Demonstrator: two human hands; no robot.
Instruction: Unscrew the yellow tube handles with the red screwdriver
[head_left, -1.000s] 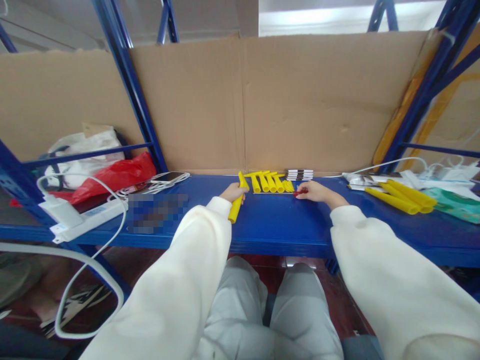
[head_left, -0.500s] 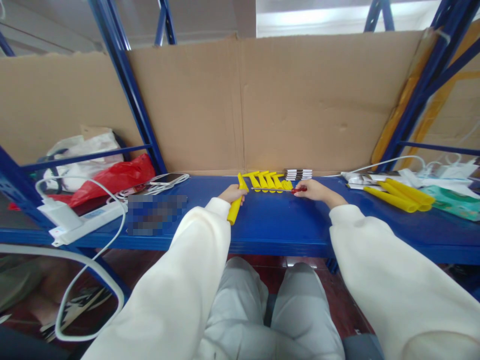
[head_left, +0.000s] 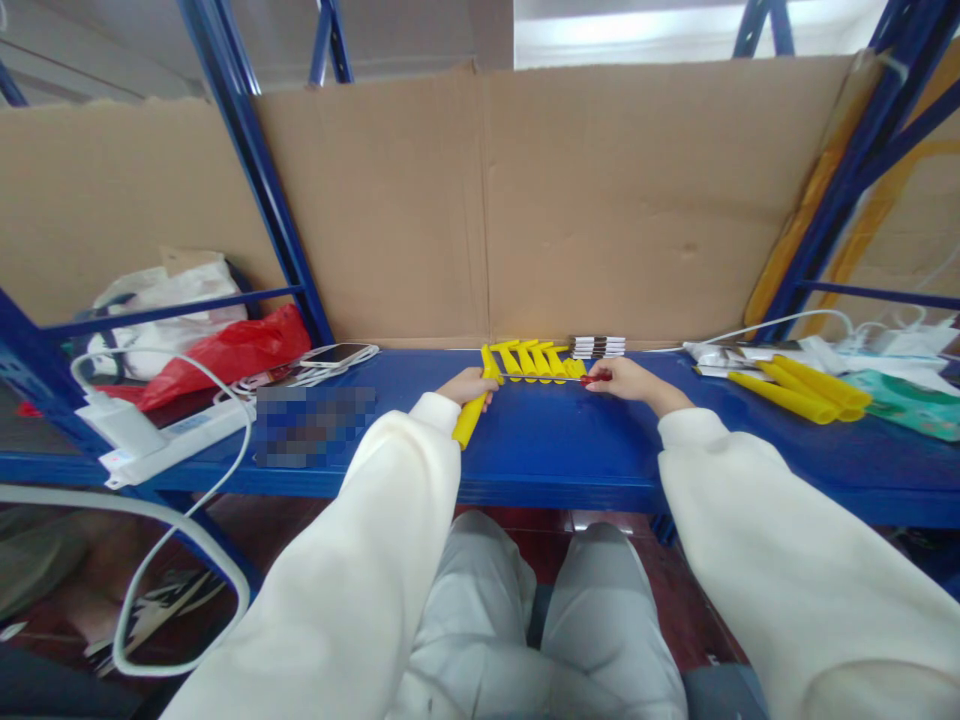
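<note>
A yellow tool-shaped piece point(head_left: 471, 420) with a bent upper end is gripped in my left hand point(head_left: 470, 386). My right hand point(head_left: 619, 379) is closed on the red handle of a screwdriver point(head_left: 598, 378). The thin metal shaft points left, and its tip reaches the upper part of the yellow piece. Behind the shaft, several similar yellow pieces point(head_left: 534, 357) lie in a row on the blue table point(head_left: 555, 440). A small stack of white and dark items point(head_left: 598, 347) sits just beyond my right hand.
Several yellow tubes point(head_left: 814, 392) and a green packet point(head_left: 904, 403) lie at the right. At the left are a white power strip point(head_left: 180, 440) with cables, a red bag point(head_left: 232, 360) and a phone point(head_left: 339, 355). Cardboard point(head_left: 630, 200) stands behind the table.
The upper end of the yellow piece in my left hand has tilted slightly right and now meets the screwdriver tip. My right hand has barely moved.
</note>
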